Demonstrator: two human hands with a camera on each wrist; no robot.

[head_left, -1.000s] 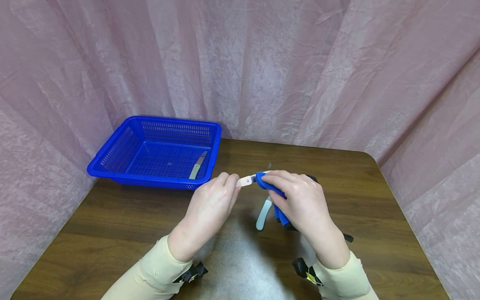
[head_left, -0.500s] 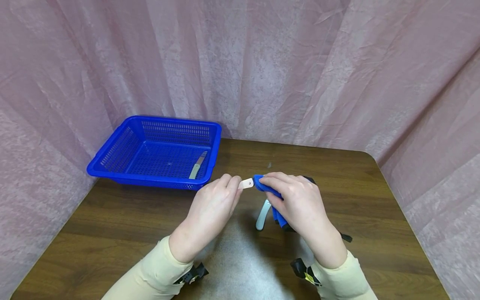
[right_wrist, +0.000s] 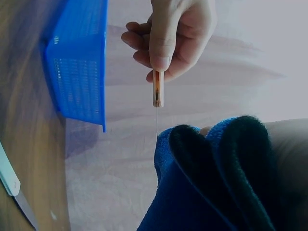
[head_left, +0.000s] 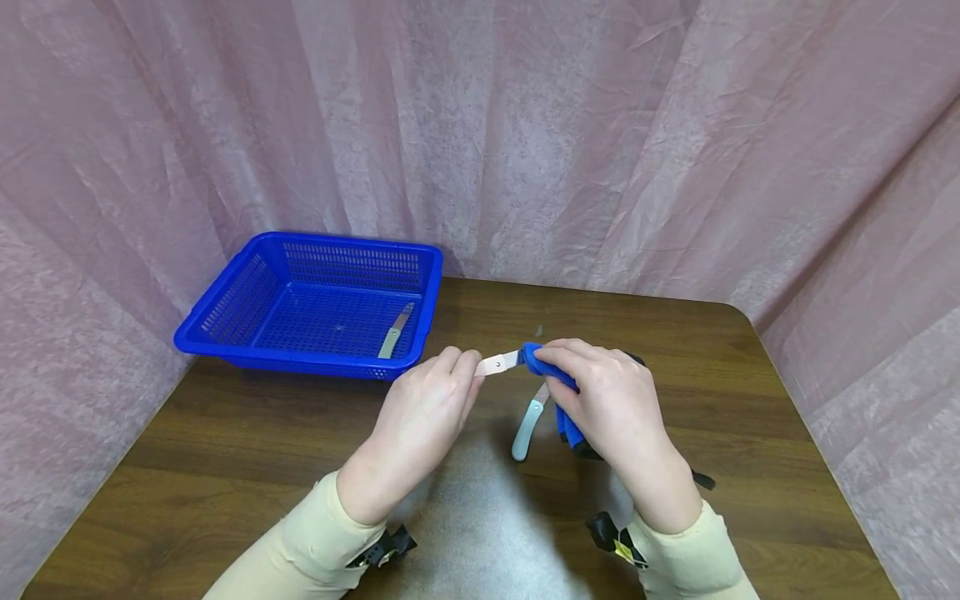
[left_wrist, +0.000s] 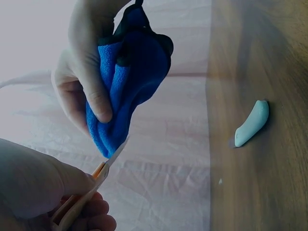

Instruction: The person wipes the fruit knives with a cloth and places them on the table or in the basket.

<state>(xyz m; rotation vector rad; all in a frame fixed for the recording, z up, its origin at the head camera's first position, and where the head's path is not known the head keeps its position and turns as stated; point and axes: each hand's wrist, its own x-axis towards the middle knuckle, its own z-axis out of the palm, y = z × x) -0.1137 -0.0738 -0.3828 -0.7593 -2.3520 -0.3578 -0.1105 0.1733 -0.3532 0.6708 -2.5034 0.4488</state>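
Note:
My left hand [head_left: 423, 400] grips the pale cream handle of a folding knife [head_left: 492, 366], thumb along its side in the left wrist view. Its blade points right, toward a blue cloth [left_wrist: 139, 72] with dark edging. My right hand [head_left: 609, 404] pinches this folded cloth around the outer part of the blade, hiding the tip in the head view. A short stretch of bare metal shows between handle and cloth. Below the hands, a second knife [head_left: 528, 430] with a light teal handle lies on the table, its blade partly covered by the right hand and cloth.
A blue plastic basket [head_left: 300, 360] stands at the back left of the wooden table [head_left: 225, 442]. Inside it, near the right wall, lies a knife [head_left: 391, 340] with a pale green handle. Pink curtains [head_left: 525, 150] hang behind and at both sides.
My right hand slid the cloth slightly left to the knife's handle, then back right along the blade, baring more metal. The left hand has barely moved.

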